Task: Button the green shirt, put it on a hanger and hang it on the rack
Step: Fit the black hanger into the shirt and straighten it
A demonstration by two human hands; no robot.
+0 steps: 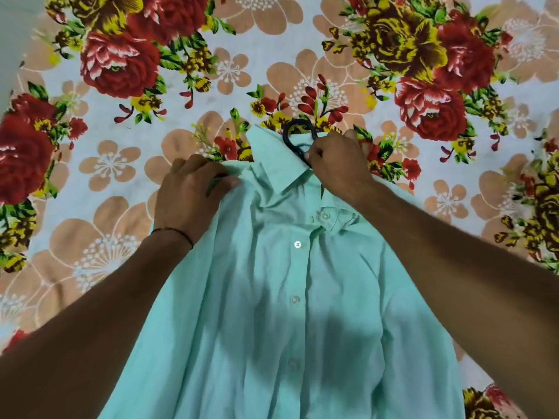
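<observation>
dark thread band (175, 231) behind left hand (193, 192)

Shirt (272, 313) spread front-up on the bedsheet (121, 86), collar (272, 167) at the far end, hanger (286, 137) inside it, hook sticking out beyond the collar, left hand (187, 195) gripping the shoulder left of the collar, right hand (335, 161) at the collar's right, holding the hanger's neck, buttons (297, 244) down the middle.

I see a floral bedsheet (109, 164) (red roses, tan blossoms on pale blue) spread flat behind everything, softly lit.
</observation>
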